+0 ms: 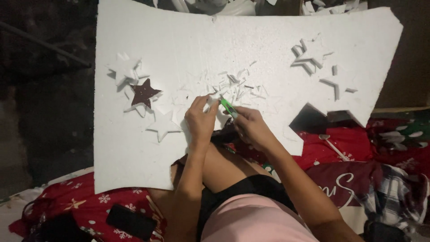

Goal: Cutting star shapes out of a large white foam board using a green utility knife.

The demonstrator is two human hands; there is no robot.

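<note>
From the head view I look down on a large white foam sheet [251, 54] laid across the person's lap and a red patterned blanket [89, 201]. My left hand [200, 118] is clenched on a small white foam piece [216, 99], pinching it by its edge just above the sheet near the middle. My right hand [251, 127] is wrapped around a green-handled cutter [229, 107], whose tip meets that piece; I cannot tell the blade shape.

I judge the foam piece to be very light, stiff but brittle, prone to crumble or snap at thin points, so I would grip it on the broad body, close to the cut, and never on a slender arm. The sheet itself would flex and crack if lifted by one corner.

Loose foam offcuts [237, 85] lie scattered just above the hands. To the left sit cut white foam stars [163, 125] beside a dark star-shaped hole [144, 92]. To the right more foam star cutouts [309, 56] rest on the sheet, well apart from the hands. A dark phone [131, 221] lies on the blanket below
</note>
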